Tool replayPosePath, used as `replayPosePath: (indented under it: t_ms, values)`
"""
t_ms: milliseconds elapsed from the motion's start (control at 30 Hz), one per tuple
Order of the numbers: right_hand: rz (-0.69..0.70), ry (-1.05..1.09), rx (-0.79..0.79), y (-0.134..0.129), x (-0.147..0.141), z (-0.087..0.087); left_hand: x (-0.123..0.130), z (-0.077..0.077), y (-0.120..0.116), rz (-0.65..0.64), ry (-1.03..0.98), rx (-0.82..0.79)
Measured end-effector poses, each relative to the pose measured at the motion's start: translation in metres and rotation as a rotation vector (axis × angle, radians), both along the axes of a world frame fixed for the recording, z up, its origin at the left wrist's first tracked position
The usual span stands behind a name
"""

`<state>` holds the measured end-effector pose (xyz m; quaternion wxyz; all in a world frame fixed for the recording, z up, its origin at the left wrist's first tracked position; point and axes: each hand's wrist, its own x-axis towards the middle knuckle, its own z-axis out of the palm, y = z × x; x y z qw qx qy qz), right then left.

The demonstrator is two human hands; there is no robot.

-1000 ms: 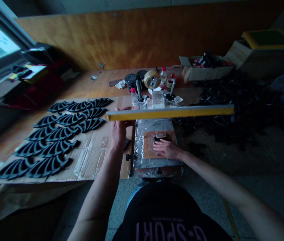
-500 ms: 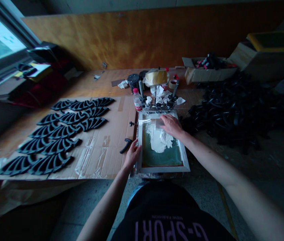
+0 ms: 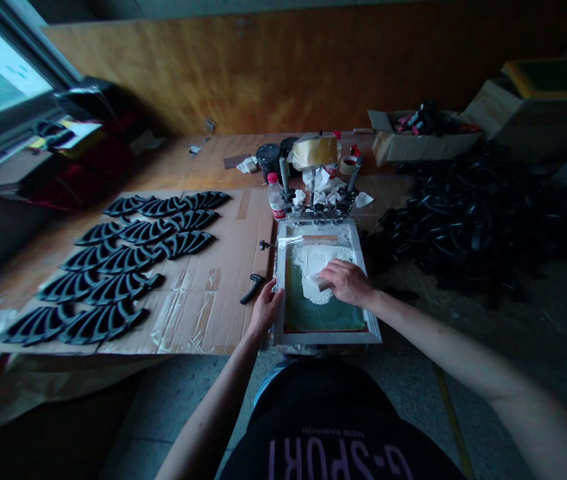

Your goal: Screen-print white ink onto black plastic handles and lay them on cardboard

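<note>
A screen-printing frame [image 3: 372,327] lies flat before me, with white paste [image 3: 316,293] spread over its green mesh [image 3: 323,317]. My right hand [image 3: 346,280] is closed around a small squeegee [image 3: 319,280], pressed to the paste near the mesh's middle; the fingers partly cover it. At the frame's left side rail, my left hand [image 3: 267,303] grips the edge, its underside hidden. Just left of that hand lies a curved black plastic piece [image 3: 252,289] on the cardboard. Behind the frame stands its metal hinge clamp [image 3: 317,212].
Rows of black ribbed parts [image 3: 103,287] cover the cardboard sheet [image 3: 188,333] at left. A heap of black pieces [image 3: 483,220] is on the right. A red-capped bottle [image 3: 276,200], a dark tub [image 3: 268,159] and crumpled tissues stand behind the frame. An open carton [image 3: 423,147] sits back right.
My right hand has drawn the squeegee from the far end of the mesh toward me, smoothing the white paste. My left hand stays at the frame's edge.
</note>
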<state>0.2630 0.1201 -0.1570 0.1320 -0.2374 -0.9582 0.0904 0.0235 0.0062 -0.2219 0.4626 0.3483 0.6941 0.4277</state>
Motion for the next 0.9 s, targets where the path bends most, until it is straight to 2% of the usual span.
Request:
replayPosePath:
  t_ms: [133,200,267,333,400,467,533,600,667,767,833,900]
  values:
    - [0.069,-0.016,-0.011,-0.015,0.003,-0.011,-0.001,-0.001,0.001,0.003,-0.021,0.000]
    - [0.043,-0.001,-0.065,-0.011,-0.002,-0.004,-0.001,0.000,0.001,0.003,-0.019,0.011]
    - [-0.046,0.051,-0.107,0.004,-0.013,0.010,-0.003,0.007,0.000,0.006,-0.039,0.020]
    - [-0.161,0.117,-0.122,0.028,-0.026,0.026,-0.004,0.021,-0.002,0.017,-0.061,0.035]
    - [-0.263,0.183,-0.117,0.056,-0.029,0.042,-0.006,0.044,-0.003,0.039,-0.070,0.070]
    - [-0.380,0.267,-0.116,0.083,-0.013,0.052,-0.007,0.071,0.000,0.075,-0.071,0.124]
    - [-0.558,0.347,-0.122,0.102,0.017,0.052,-0.006,0.098,0.009,0.103,-0.103,0.206]
    - [-0.724,0.329,-0.179,0.106,0.047,0.040,-0.004,0.121,0.026,0.135,-0.164,0.350]
    - [-0.781,0.232,-0.275,0.094,0.063,0.017,-0.001,0.141,0.047,0.157,-0.211,0.505]
    - [-0.633,0.097,-0.341,0.055,0.053,-0.024,0.002,0.160,0.075,0.155,-0.233,0.595]
    - [-0.505,0.016,-0.254,0.030,0.033,-0.044,0.006,0.162,0.081,0.184,-0.245,0.609]
    - [-0.485,-0.041,-0.193,0.014,0.016,-0.052,0.014,0.149,0.072,0.233,-0.265,0.581]
